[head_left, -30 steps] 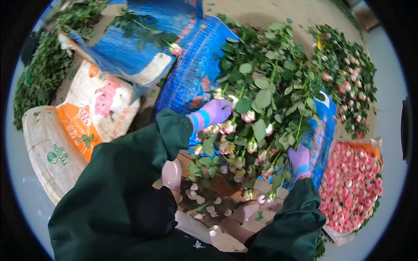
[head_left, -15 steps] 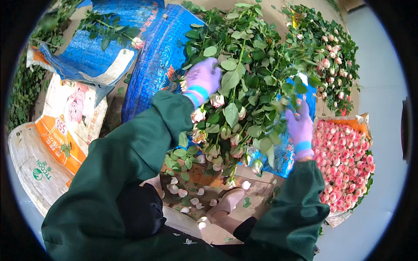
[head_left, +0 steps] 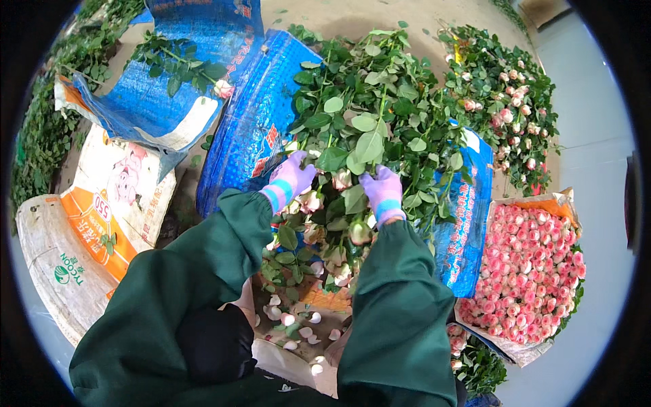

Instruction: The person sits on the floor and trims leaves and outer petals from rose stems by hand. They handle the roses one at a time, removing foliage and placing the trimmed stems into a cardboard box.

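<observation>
A heap of long leafy rose stems (head_left: 369,122) with pale pink blooms (head_left: 342,180) lies on blue woven sheeting (head_left: 245,115) in front of me. My left hand (head_left: 290,178), in a lilac glove, reaches into the blooms at the heap's left, fingers curled; what they hold is hidden. My right hand (head_left: 383,190), gloved alike, is closed on a rose stem at the heap's middle, leaves around its fingers. Loose petals (head_left: 315,317) lie below the heap.
A bundle of pink roses in a wrap (head_left: 525,271) stands at right, another rose pile (head_left: 512,102) behind it. At left are blue sheeting (head_left: 180,81) bearing a single rose, white-and-orange sacks (head_left: 115,186) and greenery (head_left: 41,142). My feet show below.
My right hand has moved inward from the heap's right edge to its middle and closed. My left hand has shifted slightly down and left from where it was half a second ago.
</observation>
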Motion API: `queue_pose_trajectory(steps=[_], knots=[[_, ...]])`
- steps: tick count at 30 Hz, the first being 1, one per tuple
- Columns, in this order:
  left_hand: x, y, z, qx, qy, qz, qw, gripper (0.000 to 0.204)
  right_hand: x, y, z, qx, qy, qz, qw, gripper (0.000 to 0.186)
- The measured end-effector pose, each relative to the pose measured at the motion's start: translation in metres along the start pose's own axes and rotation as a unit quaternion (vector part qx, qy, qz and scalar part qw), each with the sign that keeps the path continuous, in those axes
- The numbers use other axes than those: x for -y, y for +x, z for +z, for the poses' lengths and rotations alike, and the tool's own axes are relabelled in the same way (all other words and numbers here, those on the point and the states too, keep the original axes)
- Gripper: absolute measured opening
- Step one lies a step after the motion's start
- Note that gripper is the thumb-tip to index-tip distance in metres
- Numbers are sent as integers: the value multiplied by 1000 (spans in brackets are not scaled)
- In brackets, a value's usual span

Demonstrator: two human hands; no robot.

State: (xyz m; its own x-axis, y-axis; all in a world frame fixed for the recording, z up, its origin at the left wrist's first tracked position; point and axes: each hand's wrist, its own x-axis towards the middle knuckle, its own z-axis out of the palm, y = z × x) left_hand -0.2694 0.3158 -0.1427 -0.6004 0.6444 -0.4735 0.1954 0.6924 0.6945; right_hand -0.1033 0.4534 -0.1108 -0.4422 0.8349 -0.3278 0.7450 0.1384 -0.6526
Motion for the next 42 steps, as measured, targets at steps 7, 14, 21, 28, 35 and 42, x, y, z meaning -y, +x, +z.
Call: queue_pose_trajectory(steps=[7,14,21,28,35,42], knots=[[-23,-59,-47,5,-218,46,975,40,49,-100,-108,50,464,-27,884,28],[-128,-217,-120,449,-255,210,830,43,110,-202,-165,151,641,-61,750,32],[-194,-314,-131,449,-256,170,839,36,135,-261,-187,160,542,-138,813,25],[-186,-359,-113,343,-295,119,884,33,123,-266,-166,193,627,-85,750,18],[-182,-326,-100,463,-479,110,738,25,89,-223,-167,-49,3,-548,835,39],[-165,-283,-115,529,-573,-2,625,31,120,-259,-178,12,119,-403,907,32]])
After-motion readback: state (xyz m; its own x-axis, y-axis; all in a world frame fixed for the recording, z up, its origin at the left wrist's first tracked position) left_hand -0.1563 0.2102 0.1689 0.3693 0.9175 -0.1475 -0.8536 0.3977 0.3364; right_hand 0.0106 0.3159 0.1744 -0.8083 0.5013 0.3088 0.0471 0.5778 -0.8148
